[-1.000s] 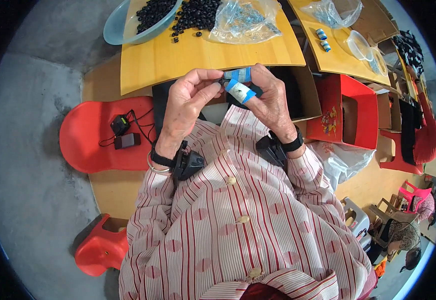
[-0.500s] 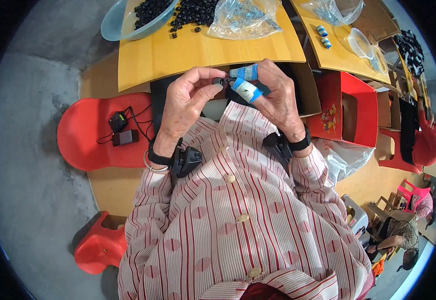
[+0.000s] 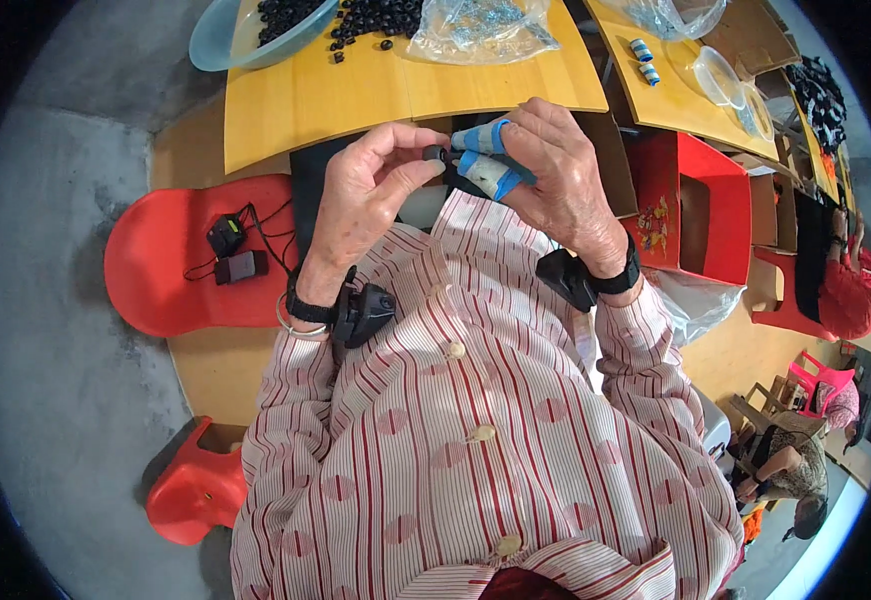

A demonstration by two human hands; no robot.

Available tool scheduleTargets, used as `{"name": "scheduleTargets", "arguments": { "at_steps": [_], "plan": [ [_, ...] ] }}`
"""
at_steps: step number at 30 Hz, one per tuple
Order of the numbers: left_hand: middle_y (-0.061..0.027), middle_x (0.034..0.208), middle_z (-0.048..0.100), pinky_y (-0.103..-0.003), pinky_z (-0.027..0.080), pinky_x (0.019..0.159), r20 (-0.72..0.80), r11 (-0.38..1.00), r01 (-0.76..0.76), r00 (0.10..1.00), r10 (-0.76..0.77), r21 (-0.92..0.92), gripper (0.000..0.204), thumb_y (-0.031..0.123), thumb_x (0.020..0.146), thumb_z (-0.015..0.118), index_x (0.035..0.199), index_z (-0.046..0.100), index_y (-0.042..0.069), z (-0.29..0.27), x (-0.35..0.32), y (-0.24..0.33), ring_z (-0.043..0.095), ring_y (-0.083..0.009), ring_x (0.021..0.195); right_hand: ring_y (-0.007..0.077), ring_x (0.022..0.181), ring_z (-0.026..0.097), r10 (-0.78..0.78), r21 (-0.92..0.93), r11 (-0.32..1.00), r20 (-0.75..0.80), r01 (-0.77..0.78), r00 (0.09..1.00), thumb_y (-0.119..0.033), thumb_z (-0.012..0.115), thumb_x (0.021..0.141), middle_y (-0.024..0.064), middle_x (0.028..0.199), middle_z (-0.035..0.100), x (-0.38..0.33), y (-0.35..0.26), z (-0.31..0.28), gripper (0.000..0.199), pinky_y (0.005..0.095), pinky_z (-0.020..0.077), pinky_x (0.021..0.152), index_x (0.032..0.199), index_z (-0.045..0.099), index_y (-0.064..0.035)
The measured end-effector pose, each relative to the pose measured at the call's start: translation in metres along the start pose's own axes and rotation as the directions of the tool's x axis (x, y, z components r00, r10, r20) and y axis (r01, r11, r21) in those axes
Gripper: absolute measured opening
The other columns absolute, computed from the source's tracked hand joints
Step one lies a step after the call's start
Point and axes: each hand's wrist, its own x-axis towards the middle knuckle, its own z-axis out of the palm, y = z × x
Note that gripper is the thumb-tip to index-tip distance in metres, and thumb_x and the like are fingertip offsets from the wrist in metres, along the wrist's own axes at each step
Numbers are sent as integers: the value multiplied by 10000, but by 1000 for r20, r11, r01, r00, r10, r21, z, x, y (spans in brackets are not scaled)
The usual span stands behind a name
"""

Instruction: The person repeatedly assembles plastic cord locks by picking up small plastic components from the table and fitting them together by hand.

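My left hand (image 3: 366, 195) and my right hand (image 3: 556, 180) meet in front of my chest, just below the edge of a yellow wooden table (image 3: 356, 85). Between the left thumb and forefinger sits a small black round part (image 3: 434, 154), and the taped fingertips of the right hand touch it from the other side. Blue and white tape (image 3: 484, 160) wraps the right hand's fingers. Both wrists carry black strapped devices. On the table lie loose black round parts (image 3: 376, 15), a pale blue bowl (image 3: 218, 40) holding more of them, and a clear plastic bag (image 3: 481, 28).
A red plastic chair (image 3: 171, 260) at my left holds two small black devices with cables. A red stool (image 3: 196, 490) stands lower left, a red box (image 3: 701, 210) at my right. A second yellow table (image 3: 696, 90) carries clear containers. Other people sit at the far right.
Both hands have risen slightly and drawn closer together. The left fingers have pinched tighter on the small black part against the taped right fingertips.
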Motion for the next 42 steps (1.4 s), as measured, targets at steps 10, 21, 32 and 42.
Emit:
{"name": "scheduleTargets", "arguments": {
  "at_steps": [10,21,32,42],
  "plan": [
    [-22,885,633,-213,483,748,0,1000,3,1000,-3,-4,221,10,837,641,1057,636,-10,2,0,2,585,-72,801,263,702,545,-51,-108,993,-27,48,998,-119,735,644,74,734,575,0,-1,-1,237,366,434,704,835,613,-49],
    [-47,881,659,-232,506,740,-40,992,-91,995,95,84,217,-31,803,663,1018,641,-6,4,2,-3,616,-92,795,265,686,533,-18,-72,997,1,18,1000,-123,738,630,74,716,558,-1,0,1,237,377,430,690,810,605,-44],
    [-84,871,649,-268,525,674,-35,892,-264,954,297,366,225,-60,772,660,982,628,13,6,-1,5,654,-160,771,276,679,523,79,26,997,4,-79,997,-102,738,640,79,711,556,-5,-2,6,225,377,436,633,817,618,-35],
    [-90,894,649,-278,524,700,34,787,-308,938,344,535,207,-66,767,646,957,623,13,6,-5,2,655,-179,788,288,708,555,146,117,981,98,-157,984,-99,756,655,107,724,572,-9,5,8,225,380,460,620,808,612,-19]
  ]
}}
